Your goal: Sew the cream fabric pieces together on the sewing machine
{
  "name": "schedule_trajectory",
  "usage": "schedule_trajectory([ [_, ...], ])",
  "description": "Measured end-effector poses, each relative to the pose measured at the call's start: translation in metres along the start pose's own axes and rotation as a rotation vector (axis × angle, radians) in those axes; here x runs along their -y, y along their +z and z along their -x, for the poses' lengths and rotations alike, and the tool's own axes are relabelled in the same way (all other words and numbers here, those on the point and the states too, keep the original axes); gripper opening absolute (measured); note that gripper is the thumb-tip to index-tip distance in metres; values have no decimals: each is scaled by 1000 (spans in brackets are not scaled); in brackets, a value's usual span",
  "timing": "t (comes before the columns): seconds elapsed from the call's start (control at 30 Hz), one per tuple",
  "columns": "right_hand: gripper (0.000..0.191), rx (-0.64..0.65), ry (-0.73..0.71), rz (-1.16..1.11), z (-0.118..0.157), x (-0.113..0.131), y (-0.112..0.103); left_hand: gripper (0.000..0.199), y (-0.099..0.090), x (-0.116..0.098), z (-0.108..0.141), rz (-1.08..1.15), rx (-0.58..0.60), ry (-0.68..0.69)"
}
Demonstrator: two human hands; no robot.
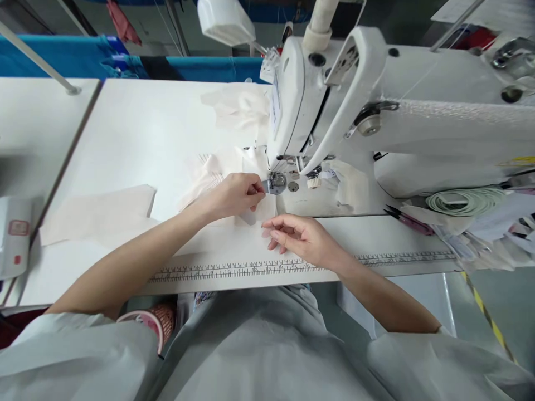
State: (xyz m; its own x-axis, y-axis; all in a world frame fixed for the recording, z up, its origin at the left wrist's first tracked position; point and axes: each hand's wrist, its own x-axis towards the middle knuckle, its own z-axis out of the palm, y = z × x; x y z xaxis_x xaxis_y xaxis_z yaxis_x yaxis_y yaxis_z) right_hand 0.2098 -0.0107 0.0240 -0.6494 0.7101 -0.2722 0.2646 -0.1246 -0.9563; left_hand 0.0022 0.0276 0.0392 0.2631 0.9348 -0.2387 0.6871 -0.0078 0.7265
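A white sewing machine stands over the table, its needle area just beyond my hands. My left hand is closed in a pinch right beside the metal presser foot area; what lies between the fingertips is too small to make out. Pale pink fabric lies bunched behind and left of that hand. My right hand hovers low at the table's near side, fingers loosely bent and apart, holding nothing I can see. A pale piece of cloth lies between the two hands.
A printed ruler strip runs along the front edge. Flat pale fabric lies left. Thread snips, a coil of pale green cord and heaped scraps sit right. More pale cloth lies under the machine arm.
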Motion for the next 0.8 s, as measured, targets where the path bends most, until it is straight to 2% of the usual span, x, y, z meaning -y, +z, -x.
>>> schedule_trajectory([
  [0.23,24,-28,21,-19,-2,-1,-7,9,3,0,-7,-145,-96,54],
  [0.43,26,-20,74,-28,-1,0,-7,11,1,-3,-9,-305,-89,27],
  [0.8,23,-37,115,-7,-1,0,-8,12,5,-1,-9,-340,-99,41],
])
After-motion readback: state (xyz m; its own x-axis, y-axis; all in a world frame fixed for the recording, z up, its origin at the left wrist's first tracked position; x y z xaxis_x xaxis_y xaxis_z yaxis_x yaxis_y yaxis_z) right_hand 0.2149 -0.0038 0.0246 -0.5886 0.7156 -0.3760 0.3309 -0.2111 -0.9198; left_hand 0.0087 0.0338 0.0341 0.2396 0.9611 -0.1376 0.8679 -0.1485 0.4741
